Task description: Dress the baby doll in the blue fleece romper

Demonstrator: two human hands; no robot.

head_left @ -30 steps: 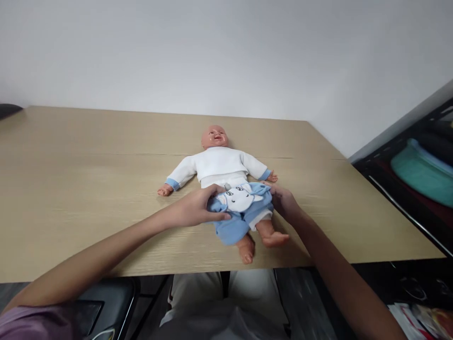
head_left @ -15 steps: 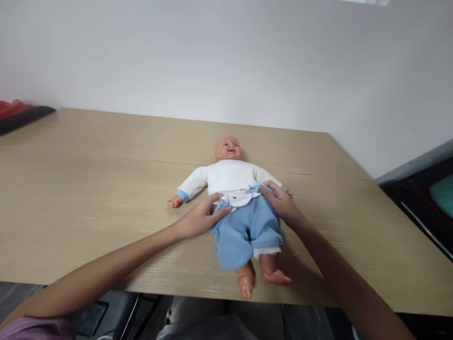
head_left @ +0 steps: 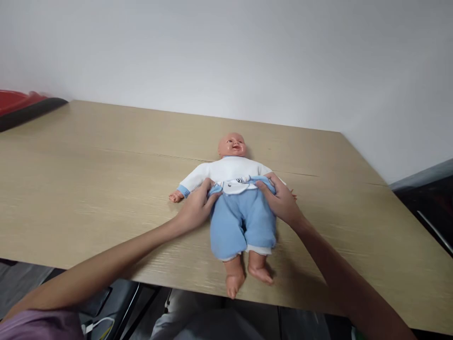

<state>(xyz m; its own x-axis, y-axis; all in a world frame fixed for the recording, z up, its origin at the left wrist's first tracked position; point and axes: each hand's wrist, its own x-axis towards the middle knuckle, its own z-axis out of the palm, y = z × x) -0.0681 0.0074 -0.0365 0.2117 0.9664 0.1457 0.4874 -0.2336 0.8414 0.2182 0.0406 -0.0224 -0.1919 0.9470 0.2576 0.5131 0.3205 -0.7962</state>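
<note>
A baby doll (head_left: 233,145) lies on its back on the table with its feet toward me. It has on a white long-sleeved top (head_left: 231,167) with blue cuffs. Blue doll pants (head_left: 230,222) with white hems cover its legs to the shins. A white patch with a printed face (head_left: 238,187) shows on the bunched fabric at the waist. My left hand (head_left: 196,203) pinches the waist edge of the pants on the left. On the right side, my right hand (head_left: 281,200) grips the same edge between thumb and fingers.
The wooden table (head_left: 106,189) has a seam across it and meets a pale wall (head_left: 212,61). A red item (head_left: 21,100) on something dark stands at the far left. Dark furniture (head_left: 428,198) is beyond the right edge. Below the front edge are a chair and a white cable (head_left: 102,322).
Both hands have drawn the waist of the pants up toward the doll's chest. The pant legs hang straighter, and the doll's feet have shifted left and closer together. The view has shifted slightly.
</note>
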